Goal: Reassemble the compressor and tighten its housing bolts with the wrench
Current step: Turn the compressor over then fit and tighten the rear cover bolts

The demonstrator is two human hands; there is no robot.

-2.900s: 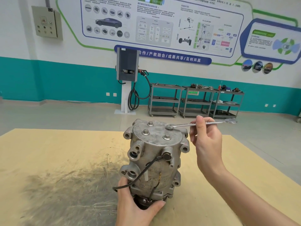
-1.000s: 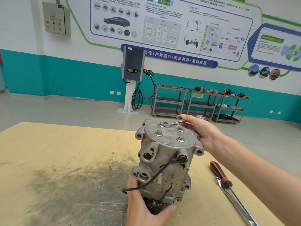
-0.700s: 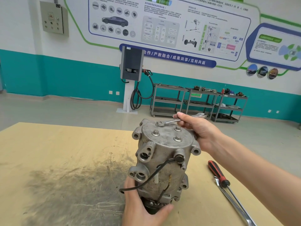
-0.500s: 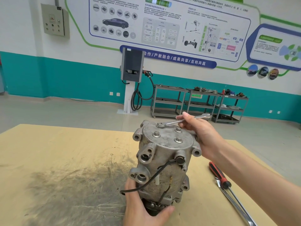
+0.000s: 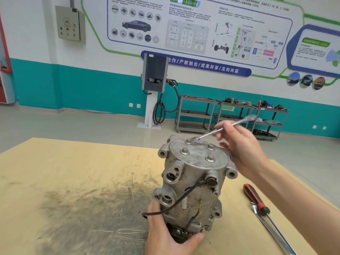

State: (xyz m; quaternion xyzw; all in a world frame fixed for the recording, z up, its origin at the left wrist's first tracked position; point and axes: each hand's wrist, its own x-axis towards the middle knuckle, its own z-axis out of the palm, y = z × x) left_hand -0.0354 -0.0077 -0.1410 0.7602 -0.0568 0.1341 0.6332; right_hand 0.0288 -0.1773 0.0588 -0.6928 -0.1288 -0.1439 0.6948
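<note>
A grey metal compressor (image 5: 193,183) stands upright on the yellow table (image 5: 73,172), with several bolts on its round top plate. My left hand (image 5: 169,234) grips its dark base from the front. My right hand (image 5: 241,144) holds a slim silver wrench (image 5: 226,127) by the middle of its shaft. The wrench is tilted, its lower end just beside the far bolt (image 5: 189,141) and its other end raised to the upper right, blurred by motion. A black wire loops down the compressor's side.
A red-and-black screwdriver (image 5: 255,199) and a long metal bar (image 5: 272,230) lie on the table to the right of the compressor. A dark greasy smear covers the table at left. Grey shelf carts (image 5: 230,116) and a charger post (image 5: 154,92) stand by the far wall.
The wrench end has come off the far bolt and tilted upward; my right hand has lifted and shifted right. My left hand still grips the base.
</note>
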